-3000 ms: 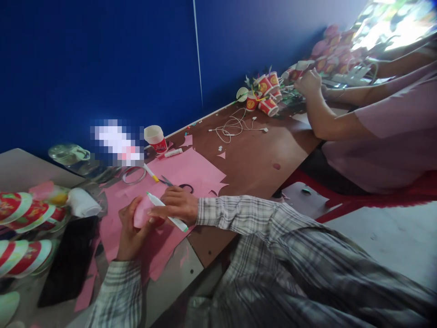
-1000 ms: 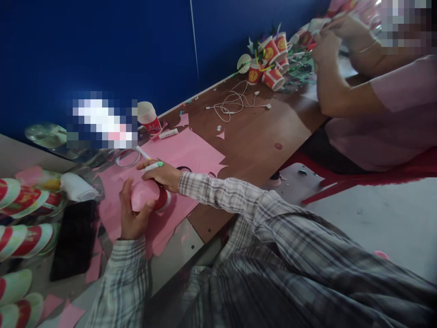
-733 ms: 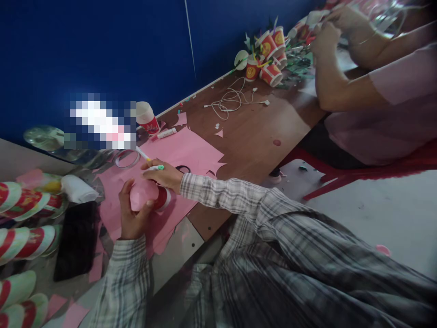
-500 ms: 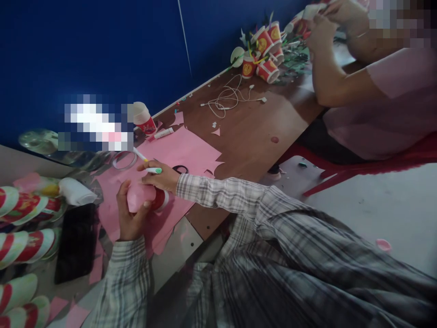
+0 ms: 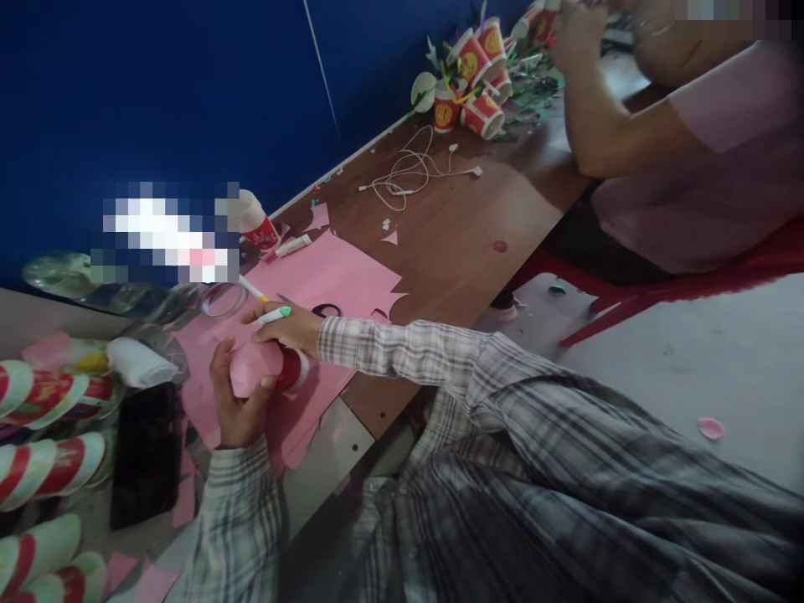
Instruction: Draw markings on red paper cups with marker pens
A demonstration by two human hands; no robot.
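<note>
My left hand (image 5: pixel 239 419) is closed around a small piece of pink paper (image 5: pixel 255 370), with the thumb and fingers at its edges. Right behind this piece shows a red paper cup (image 5: pixel 293 371) with a white rim, tilted on its side; whether my fingers also grip the cup is hidden. A white marker pen (image 5: pixel 269 316) with a green end sits in my right hand (image 5: pixel 298 327), just above the paper. Both hands are over a large pink sheet (image 5: pixel 332 268) on the table. Scissors with black handles (image 5: pixel 327 311) lie partly under my right wrist.
Left of my hands are a black phone (image 5: pixel 144 456) and stacked paper cups (image 5: pixel 56 469). A tape roll (image 5: pixel 223 299), a glue stick (image 5: pixel 293 245) and upright cups (image 5: pixel 256 219) stand or lie beyond. White earphones (image 5: pixel 402 180) lie farther along; a co-worker (image 5: pixel 709 167) sits at right.
The view has shifted slightly, so the table's far things sit a little more to the left. My hands keep their grips, with the marker tilted slightly differently. The co-worker's hands have moved up in view.
</note>
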